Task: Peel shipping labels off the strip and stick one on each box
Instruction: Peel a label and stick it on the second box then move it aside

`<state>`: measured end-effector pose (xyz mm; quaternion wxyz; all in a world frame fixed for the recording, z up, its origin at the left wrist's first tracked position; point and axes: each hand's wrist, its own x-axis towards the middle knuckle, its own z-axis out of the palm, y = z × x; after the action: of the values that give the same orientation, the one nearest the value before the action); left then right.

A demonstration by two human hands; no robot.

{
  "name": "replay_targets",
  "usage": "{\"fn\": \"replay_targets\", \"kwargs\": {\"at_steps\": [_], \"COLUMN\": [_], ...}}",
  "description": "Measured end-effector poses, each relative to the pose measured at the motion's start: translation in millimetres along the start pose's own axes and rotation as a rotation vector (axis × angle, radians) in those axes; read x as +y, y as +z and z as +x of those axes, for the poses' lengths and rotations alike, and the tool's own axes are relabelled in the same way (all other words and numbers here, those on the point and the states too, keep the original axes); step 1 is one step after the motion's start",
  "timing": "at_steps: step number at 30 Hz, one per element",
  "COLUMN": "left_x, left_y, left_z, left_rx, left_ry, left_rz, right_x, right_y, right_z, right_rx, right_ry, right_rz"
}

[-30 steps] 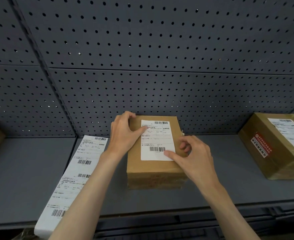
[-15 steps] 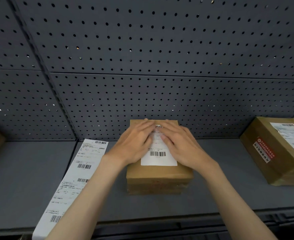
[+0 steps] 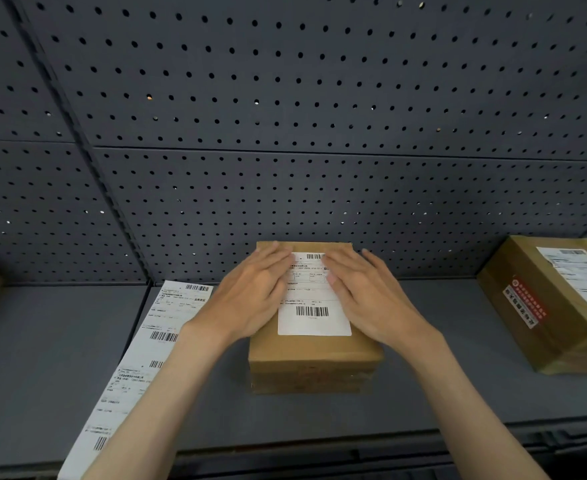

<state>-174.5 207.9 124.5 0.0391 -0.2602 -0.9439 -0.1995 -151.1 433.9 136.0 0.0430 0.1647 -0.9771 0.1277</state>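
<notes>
A: Where's the label point(image 3: 314, 299)?

B: Stuck on the middle box point(image 3: 314, 355); left hand point(image 3: 250, 296) and right hand point(image 3: 368, 296) lie flat, fingers spread, gripping nothing.

A: What's left?

B: The right box point(image 3: 541, 320) is labelled too. The label strip point(image 3: 136, 368) holds more.

Stockroom, grey pegboard wall point(image 3: 319, 98), metal shelf point(image 3: 43, 358), labelled parcels point(image 3: 562, 306)

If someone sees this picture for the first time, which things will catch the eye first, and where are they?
First the two hands, the left hand and the right hand, lying flat on the white label atop the brown box at the centre of the grey shelf. Next, the long strip of labels runs along the shelf to the left of the box. At the far right sits a second box that already bears a label.
</notes>
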Motion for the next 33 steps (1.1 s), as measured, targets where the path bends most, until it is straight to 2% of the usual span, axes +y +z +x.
{"fn": "replay_targets", "kwargs": {"at_steps": [4,11,17,23,29,33], "left_x": [16,-4,32,15,38,25], "left_y": [3,-5,2,-1,5,6], "left_z": [-10,-29,-41,-59,-70,-81], "left_rx": [-0.068,-0.057,-0.084,-0.037,-0.016,0.022], "left_ry": [0.082,-0.010,0.090,0.036,0.126,0.102], "left_rz": [-0.071,0.002,-0.025,-0.003,-0.001,0.019], "right_x": [-13,2,-23,-6,-30,-19], "right_y": [8,4,5,5,11,13], "right_z": [-9,-25,-37,-53,-67,-76], "right_rx": [-0.102,-0.056,-0.125,-0.063,-0.123,-0.068], "right_ry": [-0.098,0.025,-0.102,-0.019,-0.115,-0.057], "right_rz": [0.115,0.038,0.079,-0.004,0.048,0.017]}}
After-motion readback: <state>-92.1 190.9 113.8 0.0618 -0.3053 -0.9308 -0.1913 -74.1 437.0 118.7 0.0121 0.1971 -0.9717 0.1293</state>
